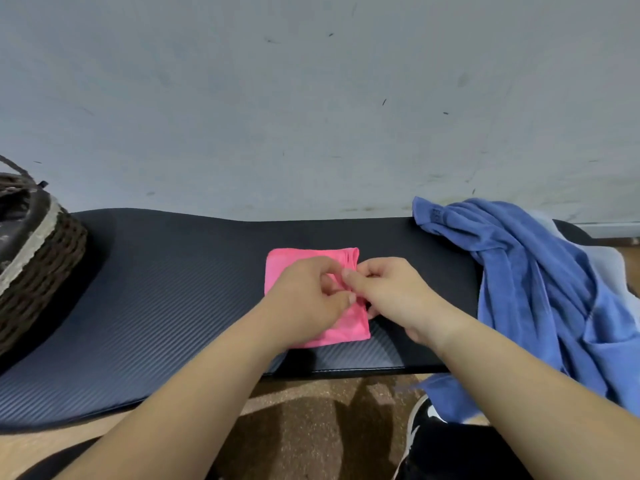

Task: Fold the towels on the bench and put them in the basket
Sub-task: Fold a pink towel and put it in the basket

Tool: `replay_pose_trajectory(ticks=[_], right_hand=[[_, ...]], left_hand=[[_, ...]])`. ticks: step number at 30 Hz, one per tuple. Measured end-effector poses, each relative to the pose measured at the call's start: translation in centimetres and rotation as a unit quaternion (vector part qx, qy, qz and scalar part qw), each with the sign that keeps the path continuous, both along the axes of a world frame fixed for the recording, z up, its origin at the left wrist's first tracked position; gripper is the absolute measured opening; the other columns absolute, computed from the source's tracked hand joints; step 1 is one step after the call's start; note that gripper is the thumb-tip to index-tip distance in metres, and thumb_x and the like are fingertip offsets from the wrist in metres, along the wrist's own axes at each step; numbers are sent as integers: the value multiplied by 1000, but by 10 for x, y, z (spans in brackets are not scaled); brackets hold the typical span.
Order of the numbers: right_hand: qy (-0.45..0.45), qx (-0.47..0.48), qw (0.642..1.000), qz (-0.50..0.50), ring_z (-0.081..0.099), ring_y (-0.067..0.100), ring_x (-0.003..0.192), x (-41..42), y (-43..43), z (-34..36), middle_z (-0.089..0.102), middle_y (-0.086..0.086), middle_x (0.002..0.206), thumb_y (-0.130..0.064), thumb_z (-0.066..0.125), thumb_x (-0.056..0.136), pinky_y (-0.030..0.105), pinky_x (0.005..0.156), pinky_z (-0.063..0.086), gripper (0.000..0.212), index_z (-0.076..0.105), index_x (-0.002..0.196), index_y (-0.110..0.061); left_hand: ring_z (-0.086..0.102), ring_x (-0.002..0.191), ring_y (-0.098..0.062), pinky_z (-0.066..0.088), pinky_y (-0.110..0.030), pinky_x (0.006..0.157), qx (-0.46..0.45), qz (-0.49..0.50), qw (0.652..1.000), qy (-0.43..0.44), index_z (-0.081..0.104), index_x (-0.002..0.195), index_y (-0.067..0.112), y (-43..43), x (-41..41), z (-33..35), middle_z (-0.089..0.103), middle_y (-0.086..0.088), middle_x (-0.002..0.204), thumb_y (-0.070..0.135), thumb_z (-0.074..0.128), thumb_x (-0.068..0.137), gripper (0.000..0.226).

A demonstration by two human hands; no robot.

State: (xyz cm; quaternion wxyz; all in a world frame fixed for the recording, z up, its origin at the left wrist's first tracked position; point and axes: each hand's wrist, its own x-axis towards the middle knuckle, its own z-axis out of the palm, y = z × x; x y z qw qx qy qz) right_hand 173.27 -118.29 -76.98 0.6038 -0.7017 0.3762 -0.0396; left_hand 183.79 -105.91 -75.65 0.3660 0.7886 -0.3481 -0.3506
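A pink towel [298,258] lies folded into a small square on the middle of the dark bench [156,289]. My left hand [304,296] rests on top of it with fingers pinched on the cloth. My right hand [391,292] meets it at the towel's right side, fingers also pinched on the fabric. A blue towel [526,282] lies crumpled at the bench's right end and hangs over the front edge. The dark woven basket [38,268] stands at the left end of the bench.
A pale cloth [602,261] peeks out behind the blue towel. A grey wall [311,116] rises right behind the bench. Below the front edge are a brown speckled floor [311,427] and a black shoe [422,424].
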Motion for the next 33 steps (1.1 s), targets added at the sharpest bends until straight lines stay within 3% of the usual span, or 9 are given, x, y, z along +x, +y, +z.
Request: replay_pose_trajectory(ticks=[3,6,13,19,21,24,28,30,33], right_hand=[[6,-53,999,-2,44,20,62,2,0,-8,48,10,68,-24,74,91,34,56,40,43,55,85,14],[1,-87,996,-15,49,16,59,9,0,-8,55,6,66,-22,71,92,30,57,42,31,62,83,6],[42,-86,994,-44,51,15,47,11,-3,-11,63,7,70,-21,75,91,25,44,41,21,68,93,-2],[-10,-352,930,99,54,10,118,5,-4,-1,52,-9,131,-25,75,86,31,102,46,60,53,142,-27],[13,-348,914,208,28,13,150,2,-3,-5,36,-9,159,-30,70,92,32,123,25,65,44,152,-28],[123,-335,880,312,-9,16,158,-2,-1,-15,-4,-7,171,-46,50,102,39,129,6,72,15,163,-30],[192,-369,851,321,-21,17,155,-3,0,-13,-22,-7,168,-56,37,104,46,127,-3,74,-4,162,-37],[197,-357,858,313,-23,17,155,-3,0,-10,-25,-5,168,-60,39,102,45,127,-5,77,-5,162,-39],[198,-339,867,307,-24,16,154,-6,-3,-6,-25,-6,168,-68,45,96,45,127,-6,87,-6,161,-42]], left_hand=[[69,80,-3,56,-16,76,-43,21,993,-106,68,119,24,15,9,0,68,13,100,11,72,90,32],[60,107,-8,50,-25,93,-57,-48,954,-291,69,123,21,31,21,-1,65,9,117,12,74,83,41],[13,156,-14,15,-28,123,60,-126,949,-284,26,160,32,41,23,-14,17,5,170,49,66,93,80],[-20,156,-22,-4,-42,128,158,-190,909,-336,1,163,31,34,20,-35,-14,-5,171,60,43,100,81],[-20,156,-20,-4,-41,128,143,-191,912,-333,3,163,30,37,21,-38,-13,-4,171,60,44,100,81],[-4,158,-17,2,-34,128,70,-172,938,-291,22,162,25,43,24,-32,4,-3,172,51,55,99,75],[49,127,-25,49,-44,102,-7,-26,937,-348,57,138,19,52,33,-23,51,-3,143,35,68,91,51],[53,106,-25,52,-42,84,61,43,927,-368,60,122,18,52,38,-21,57,-2,117,45,67,89,44],[59,89,-20,49,-36,70,147,104,951,-251,56,96,20,51,41,-23,60,2,96,61,66,84,45]])
